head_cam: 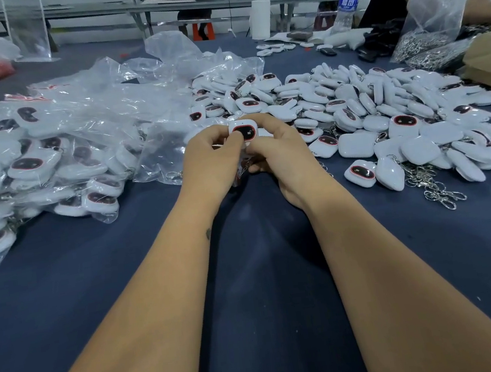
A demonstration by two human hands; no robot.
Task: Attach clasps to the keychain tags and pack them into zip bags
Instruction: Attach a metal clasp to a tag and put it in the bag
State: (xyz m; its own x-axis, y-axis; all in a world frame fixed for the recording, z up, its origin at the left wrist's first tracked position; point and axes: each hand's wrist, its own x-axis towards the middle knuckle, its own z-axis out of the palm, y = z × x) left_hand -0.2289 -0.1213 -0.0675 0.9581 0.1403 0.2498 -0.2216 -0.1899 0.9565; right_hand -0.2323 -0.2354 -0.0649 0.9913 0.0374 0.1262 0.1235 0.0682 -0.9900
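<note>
White plastic, with a dark oval window ringed in red, makes up the keychain tag (243, 133) that both hands hold together above the middle of the blue tabletop (261, 293). The left hand (212, 156) curls its fingers round the tag's left side with the thumb pressed near the face; the right hand (280, 153) grips the right side and underside. Something thin and clear shows just beneath the tag between the hands, though whether it is a zip bag cannot be told. Any clasp on this tag is hidden by the fingers.

To the right lies a wide loose heap of tags (385, 117), some face up, some showing plain white backs, and several with silver clasps (434, 186) and chains trailing onto the cloth at the heap's near edge. To the left sits a pile of packed zip bags (30, 170), each with a tag inside, with crumpled clear plastic (131, 85) behind it. Far right, a clear bag of metal clasps (427, 37) stands near a water bottle (346, 0) and another person's arm (483, 7).
</note>
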